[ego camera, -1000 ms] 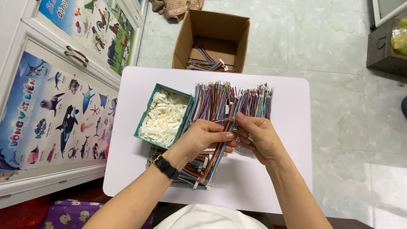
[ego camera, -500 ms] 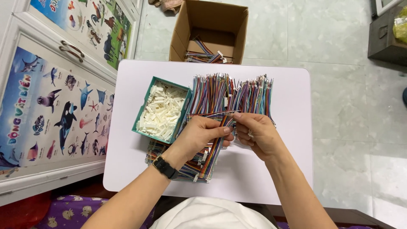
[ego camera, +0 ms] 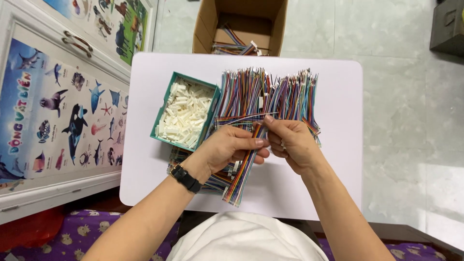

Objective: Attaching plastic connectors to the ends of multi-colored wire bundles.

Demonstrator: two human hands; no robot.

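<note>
White table point(ego camera: 333, 183) over tiled floor — left hand point(ego camera: 227, 147) and right hand point(ego camera: 290, 142) both pinch one multicoloured wire bundle point(ego camera: 244, 169); best kept flat, ends aligned, grip near the tips.

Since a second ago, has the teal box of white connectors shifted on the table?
No. The teal box sits at the same spot near the left edge of the white table, beside the wire bundles; only the camera view drifted.
</note>
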